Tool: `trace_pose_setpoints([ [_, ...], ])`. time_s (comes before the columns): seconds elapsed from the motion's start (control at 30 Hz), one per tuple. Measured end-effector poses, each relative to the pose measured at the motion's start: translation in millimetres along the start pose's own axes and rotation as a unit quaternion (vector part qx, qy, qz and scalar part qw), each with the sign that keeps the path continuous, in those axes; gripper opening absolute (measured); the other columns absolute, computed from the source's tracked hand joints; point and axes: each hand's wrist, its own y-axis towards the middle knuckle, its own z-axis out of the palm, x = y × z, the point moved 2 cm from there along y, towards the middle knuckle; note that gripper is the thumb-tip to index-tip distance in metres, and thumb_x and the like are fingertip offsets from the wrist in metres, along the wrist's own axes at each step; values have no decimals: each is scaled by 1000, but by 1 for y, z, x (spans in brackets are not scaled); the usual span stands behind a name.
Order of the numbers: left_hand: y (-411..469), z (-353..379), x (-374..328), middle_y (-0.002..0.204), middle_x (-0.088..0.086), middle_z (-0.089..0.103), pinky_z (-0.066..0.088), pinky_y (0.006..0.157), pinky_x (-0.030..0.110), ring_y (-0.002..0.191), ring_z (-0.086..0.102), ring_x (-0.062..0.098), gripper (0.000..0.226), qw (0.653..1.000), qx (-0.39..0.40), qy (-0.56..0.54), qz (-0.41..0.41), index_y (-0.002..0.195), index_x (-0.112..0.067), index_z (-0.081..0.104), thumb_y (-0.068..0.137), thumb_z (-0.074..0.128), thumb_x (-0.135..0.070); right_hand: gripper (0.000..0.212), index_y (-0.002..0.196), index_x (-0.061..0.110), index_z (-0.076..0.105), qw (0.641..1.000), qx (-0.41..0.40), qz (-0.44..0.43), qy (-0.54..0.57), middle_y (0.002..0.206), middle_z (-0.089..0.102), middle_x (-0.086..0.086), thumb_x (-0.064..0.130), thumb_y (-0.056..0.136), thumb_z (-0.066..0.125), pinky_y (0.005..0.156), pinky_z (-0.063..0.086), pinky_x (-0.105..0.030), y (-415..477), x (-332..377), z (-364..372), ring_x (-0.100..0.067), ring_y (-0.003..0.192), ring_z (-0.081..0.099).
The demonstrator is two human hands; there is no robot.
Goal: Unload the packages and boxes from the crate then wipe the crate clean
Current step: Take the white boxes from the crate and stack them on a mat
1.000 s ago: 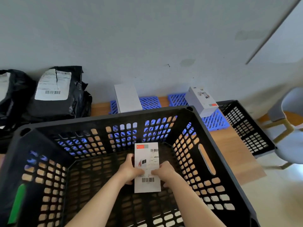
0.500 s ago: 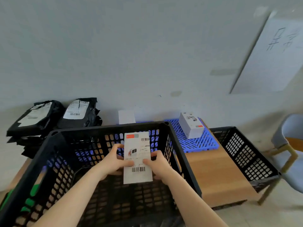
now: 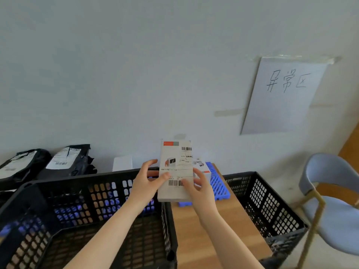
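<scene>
- Step in hand: unloading. Left hand (image 3: 146,183) and right hand (image 3: 202,189) grip the white box (image 3: 175,171) by its long edges, label facing up, above the crate (image 3: 87,178) at its right rim.
- Next move, as I judge it: carry the box rightward and set it flat on the counter (image 3: 204,230) by the blue mat (image 3: 220,184). Wiping not yet begun.

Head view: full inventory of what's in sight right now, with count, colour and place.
table: 1, wood, centre.
near crate: 1, black, lower left.
held box: 1, white, barcode label, above near crate's far corner.
second crate: 1, black, right of table.
mailer bags: at least 2, black, white labels, far left.
plain box: 1, white, behind near crate.
mat: 1, blue, slatted, on table.
printed box: 1, white, on mat, partly hidden.
chair: 1, blue-grey, far right.
sign: 1, white paper, on wall.
left hand: 1, grips held box's left edge.
right hand: 1, grips its right edge.
</scene>
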Motion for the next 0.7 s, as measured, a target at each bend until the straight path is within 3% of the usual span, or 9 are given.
trace_pose_setpoints([
  [0.13, 40, 59, -8, 110, -5, 66, 56, 70, 22, 100, 65, 10, 50, 998, 55, -29, -3, 128, -38, 46, 85, 72, -37, 40, 130, 29, 51, 999, -49, -15, 16, 113, 66, 5, 30, 92, 62, 69, 54, -17, 42, 1, -47, -5, 97, 64],
  [0.27, 89, 112, 1, 115, -10, 64, 55, 90, 36, 105, 62, 8, 54, 997, 67, -21, 2, 132, -39, 48, 84, 73, -40, 26, 121, 34, 52, 998, -55, -26, -12, 103, 66, 11, 27, 96, 54, 57, 46, -6, 96, -4, -82, 3, 87, 61],
  [0.4, 127, 154, 14, 115, -16, 57, 45, 77, 15, 102, 55, 0, 50, 996, 78, -24, -17, 129, -41, 44, 86, 70, -38, 36, 131, 32, 52, 998, -45, 9, -49, 113, 65, 12, 27, 95, 52, 71, 51, -15, 152, -25, -100, -1, 96, 63],
  [0.5, 157, 175, 30, 128, -9, 54, 44, 91, 25, 116, 51, 9, 59, 997, 69, -6, -34, 138, -36, 45, 85, 71, -40, 45, 137, 33, 48, 997, -33, 36, -60, 121, 64, 8, 31, 93, 56, 87, 54, -29, 190, -41, -109, -7, 104, 62],
  [0.57, 173, 185, 42, 132, -6, 55, 45, 98, 30, 120, 51, 12, 63, 996, 71, 0, -57, 142, -34, 43, 85, 71, -40, 38, 131, 35, 53, 996, -22, 51, -65, 116, 65, 9, 27, 94, 57, 87, 54, -29, 210, -51, -112, -9, 103, 63],
  [0.7, 202, 204, 60, 127, -10, 55, 43, 78, 15, 111, 50, 7, 60, 995, 56, 8, -85, 141, -31, 43, 88, 70, -33, 44, 135, 37, 48, 994, -5, 79, -77, 117, 64, 12, 31, 92, 59, 90, 54, -33, 253, -72, -116, -11, 109, 60],
])
